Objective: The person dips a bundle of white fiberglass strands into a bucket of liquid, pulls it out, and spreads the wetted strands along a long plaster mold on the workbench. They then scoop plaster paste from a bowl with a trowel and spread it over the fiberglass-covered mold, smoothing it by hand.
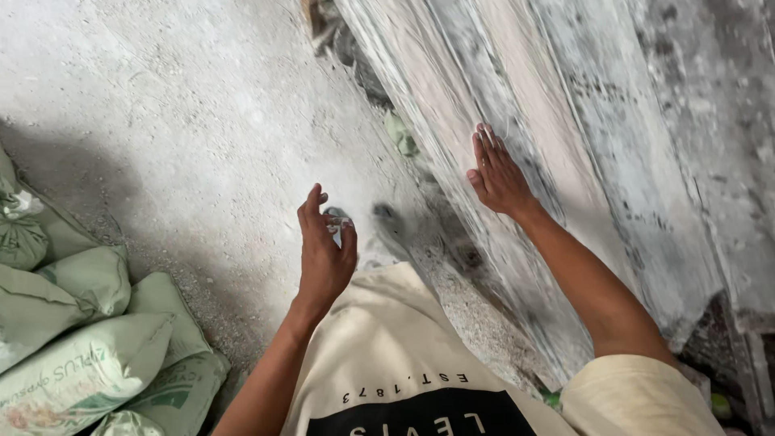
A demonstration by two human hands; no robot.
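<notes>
Landmark: the leaning slab (517, 105), a long, pale, dust-streaked panel running from the top of the view down toward the person's right side.

Right hand (496, 173) lies flat against the slab's face, fingers straight and close together, palm on the surface, gripping nothing. The flat contact reads as steadying or feeling the panel rather than lifting it.

Left hand (324, 246) hovers left of the slab, above the dusty concrete floor (178, 105). Its fingers are curled, thumb and forefinger pinched around a small dark object (337, 220); what it is I cannot tell. The pinch suits something too small for a full grasp.

Far left of the slab, green sacks (81, 323) sit stacked on the floor. Rubble and grit collect along the slab's foot.
</notes>
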